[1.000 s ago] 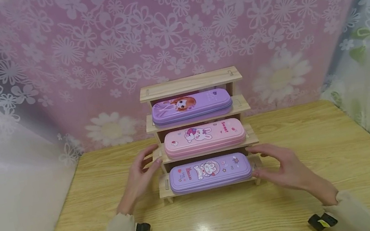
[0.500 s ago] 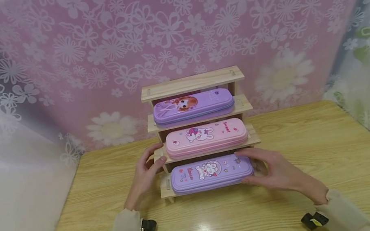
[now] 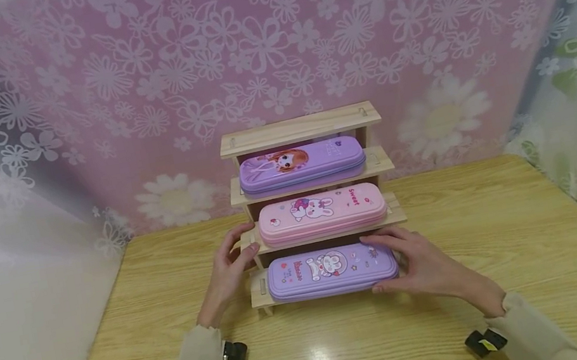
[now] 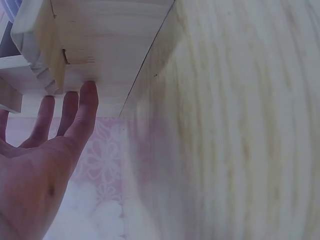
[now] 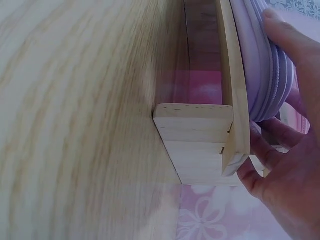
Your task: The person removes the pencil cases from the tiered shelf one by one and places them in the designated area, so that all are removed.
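A light wooden tiered rack (image 3: 299, 128) bears three zipped pencil cases, one on each lower tier. On the bottom step lies a lilac pencil case (image 3: 311, 276) with a bunny astronaut print. My right hand (image 3: 428, 265) holds its right end, thumb at the front edge and fingers behind. The right wrist view shows the thumb on the zipped lilac side (image 5: 267, 65). My left hand (image 3: 227, 274) grips the left end of the step above, its fingers (image 4: 82, 112) against the rack's wood in the left wrist view. That step carries a pink pencil case (image 3: 324, 215) with a bunny.
A purple pencil case (image 3: 303, 164) with a red-haired girl print lies on the tier under the top board. The rack stands on a wood-grain table (image 3: 176, 328). Behind it hangs a pink floral cloth (image 3: 241, 40), with pale sheets at both sides.
My right hand has slid left over the lilac case's end and closed around it. The lilac case has shifted slightly toward me. My left hand has moved a little right onto the step end.
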`<state>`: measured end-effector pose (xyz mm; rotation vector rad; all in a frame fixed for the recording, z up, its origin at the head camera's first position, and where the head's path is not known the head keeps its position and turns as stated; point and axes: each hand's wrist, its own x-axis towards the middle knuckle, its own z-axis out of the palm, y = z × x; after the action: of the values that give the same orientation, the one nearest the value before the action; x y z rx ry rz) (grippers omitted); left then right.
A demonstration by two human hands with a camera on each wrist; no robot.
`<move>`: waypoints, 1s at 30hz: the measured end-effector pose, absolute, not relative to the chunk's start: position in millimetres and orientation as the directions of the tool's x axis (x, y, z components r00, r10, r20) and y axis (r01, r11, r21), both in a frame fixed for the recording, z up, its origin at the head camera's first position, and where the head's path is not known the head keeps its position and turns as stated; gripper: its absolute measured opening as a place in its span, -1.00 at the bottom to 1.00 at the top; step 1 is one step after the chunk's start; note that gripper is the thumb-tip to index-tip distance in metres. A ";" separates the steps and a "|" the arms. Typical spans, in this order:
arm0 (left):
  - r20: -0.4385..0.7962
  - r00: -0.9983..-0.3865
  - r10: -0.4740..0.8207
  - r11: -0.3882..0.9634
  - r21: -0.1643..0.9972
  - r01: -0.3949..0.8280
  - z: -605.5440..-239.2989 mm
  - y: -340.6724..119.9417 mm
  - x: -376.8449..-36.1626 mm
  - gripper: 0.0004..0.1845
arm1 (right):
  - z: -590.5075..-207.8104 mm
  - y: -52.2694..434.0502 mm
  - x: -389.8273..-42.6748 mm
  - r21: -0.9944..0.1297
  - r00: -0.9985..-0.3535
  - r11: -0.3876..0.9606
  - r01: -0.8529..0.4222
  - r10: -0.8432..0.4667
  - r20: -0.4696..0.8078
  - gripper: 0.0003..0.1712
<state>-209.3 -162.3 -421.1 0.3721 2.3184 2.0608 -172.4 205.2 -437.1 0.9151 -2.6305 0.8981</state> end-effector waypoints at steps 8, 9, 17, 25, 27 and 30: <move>0.138 -0.974 0.178 0.111 0.981 0.159 -422.5 -161.9 -208.8 -0.56 | -435.0 204.4 -169.3 -0.464 -0.805 0.658 -0.593 -0.481 0.347 0.00; 0.137 -0.975 0.177 0.112 0.981 0.159 -422.8 -161.9 -208.8 -0.56 | -434.5 204.0 -168.7 -0.463 -0.809 0.663 -0.588 -0.480 0.341 0.00; 0.138 -0.976 0.169 0.101 0.982 0.157 -433.9 -165.2 -215.7 -0.56 | -433.9 204.0 -166.2 -0.488 -0.832 0.675 -0.554 -0.475 0.287 -0.04; 0.164 -0.975 0.147 0.129 0.975 0.183 -450.2 -168.5 -225.2 -0.59 | -432.0 213.8 -165.0 -0.581 -0.837 0.616 -0.531 -0.488 0.248 -0.09; 0.172 -0.974 0.148 0.130 0.973 0.191 -450.0 -167.9 -224.9 -0.59 | -429.6 217.0 -164.1 -0.599 -0.842 0.609 -0.520 -0.485 0.237 -0.10; 0.173 -0.973 0.156 0.135 0.972 0.194 -448.0 -167.1 -223.8 -0.59 | -425.8 223.1 -162.5 -0.616 -0.849 0.607 -0.503 -0.482 0.219 -0.12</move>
<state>-223.8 -167.1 -448.0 0.3683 2.3889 2.0532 -162.5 223.1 -425.8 0.8545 -2.7881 1.0833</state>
